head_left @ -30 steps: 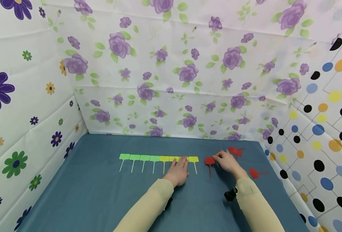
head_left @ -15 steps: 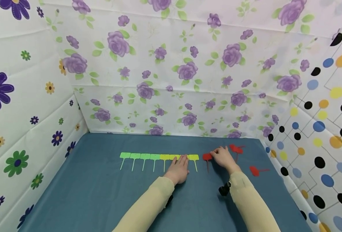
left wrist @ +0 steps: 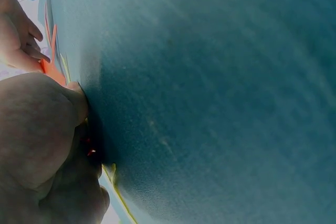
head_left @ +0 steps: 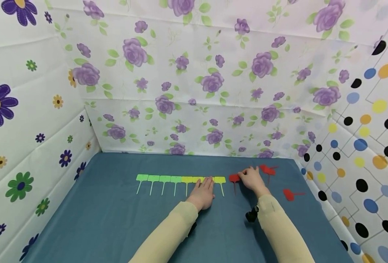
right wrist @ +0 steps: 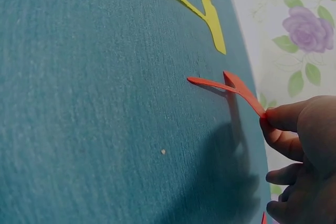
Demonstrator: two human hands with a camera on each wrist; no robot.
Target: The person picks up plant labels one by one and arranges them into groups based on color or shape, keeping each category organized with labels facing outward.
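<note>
In the head view, a row of T-shaped plant labels lies on the blue cloth: several green labels (head_left: pixel 153 178) at the left, then several yellow labels (head_left: pixel 219 179). My left hand (head_left: pixel 202 193) rests over the yellow part with straight fingers and partly hides it. Just right of the row, my right hand (head_left: pixel 252 179) pinches the edge of a red plant label (head_left: pixel 234 178) between thumb and finger. The right wrist view shows this red label (right wrist: pixel 239 87) slightly tilted off the cloth, a small gap from the end yellow label (right wrist: pixel 212 22).
More red labels (head_left: pixel 268 170) lie behind my right hand, at the back right. Another red label (head_left: pixel 289 194) sits farther right, its stem pointing right. Patterned cloth walls (head_left: pixel 194 120) stand behind and at both sides of the blue tabletop (head_left: pixel 115 219).
My right hand has shifted a little left with the red plant label, narrowing the gap to the last yellow one. The left hand stays in place on the row.
</note>
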